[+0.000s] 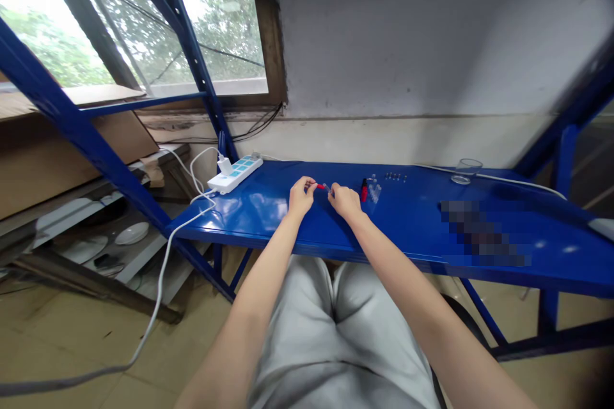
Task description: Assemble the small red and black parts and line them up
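Note:
My left hand [302,196] is closed above the blue table [407,223], its fingers pinching a thin red piece [321,186] that points to the right. Close beside it, my right hand [345,200] is also closed, pinching a small clear piece [328,188] near the red tip. Whether the two pieces touch is too small to tell. Just right of my right hand is a small red item with a black top [364,190]. Next to that lies a cluster of clear plastic pieces [375,192]. Several tiny metallic bits [396,176] lie in rows behind them.
A white power strip [236,174] with a plugged-in charger sits at the table's left end, its cable [165,262] hanging off the edge. A clear glass [466,171] stands back right, before a pixelated dark object [482,234]. Blue frame posts [91,140] rise at the left.

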`<state>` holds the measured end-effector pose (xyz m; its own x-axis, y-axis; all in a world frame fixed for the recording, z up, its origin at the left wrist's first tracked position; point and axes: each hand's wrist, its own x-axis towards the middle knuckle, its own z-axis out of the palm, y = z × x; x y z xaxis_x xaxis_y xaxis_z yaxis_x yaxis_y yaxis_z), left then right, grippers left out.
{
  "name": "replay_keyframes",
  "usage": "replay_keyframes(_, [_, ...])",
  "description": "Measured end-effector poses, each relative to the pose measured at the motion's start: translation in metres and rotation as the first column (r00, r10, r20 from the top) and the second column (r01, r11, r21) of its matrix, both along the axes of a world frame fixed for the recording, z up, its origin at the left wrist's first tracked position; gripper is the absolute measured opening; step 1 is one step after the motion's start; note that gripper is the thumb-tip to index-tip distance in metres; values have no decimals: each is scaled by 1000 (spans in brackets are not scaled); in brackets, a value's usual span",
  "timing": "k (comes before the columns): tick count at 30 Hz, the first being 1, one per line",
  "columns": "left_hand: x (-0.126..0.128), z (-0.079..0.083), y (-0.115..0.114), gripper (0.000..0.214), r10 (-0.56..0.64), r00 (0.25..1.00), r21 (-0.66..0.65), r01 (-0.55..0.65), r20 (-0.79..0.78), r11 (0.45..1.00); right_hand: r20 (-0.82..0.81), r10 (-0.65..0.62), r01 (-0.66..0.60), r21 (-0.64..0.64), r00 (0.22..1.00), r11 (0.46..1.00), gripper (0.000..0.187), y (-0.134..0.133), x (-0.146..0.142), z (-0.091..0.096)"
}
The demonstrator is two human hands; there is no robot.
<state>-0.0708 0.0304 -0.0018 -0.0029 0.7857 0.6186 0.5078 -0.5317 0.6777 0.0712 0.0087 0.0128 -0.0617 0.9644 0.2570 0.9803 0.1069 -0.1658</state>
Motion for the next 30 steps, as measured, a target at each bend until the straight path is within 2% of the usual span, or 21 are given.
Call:
replay_keyframes(8, [0, 1, -2, 11, 17, 1000, -40, -17, 9, 999, 40, -35, 36, -37, 999, 999, 25, -2, 1, -2])
replay_keyframes(17, [2, 0, -1, 11, -10, 999, -14, 11, 52, 1000, 48, -5, 6, -21, 999, 1000, 24, 1, 1, -7])
replay_keyframes(23, [3, -2, 0, 13, -28, 997, -53, 33, 77, 998, 51, 19, -20, 7, 999, 1000, 24, 0, 2, -8])
replay_keyframes(30, [4, -1, -4, 16, -89, 996, 52, 88, 24, 995, 57, 27, -28, 19, 998, 999, 24, 0, 2, -7])
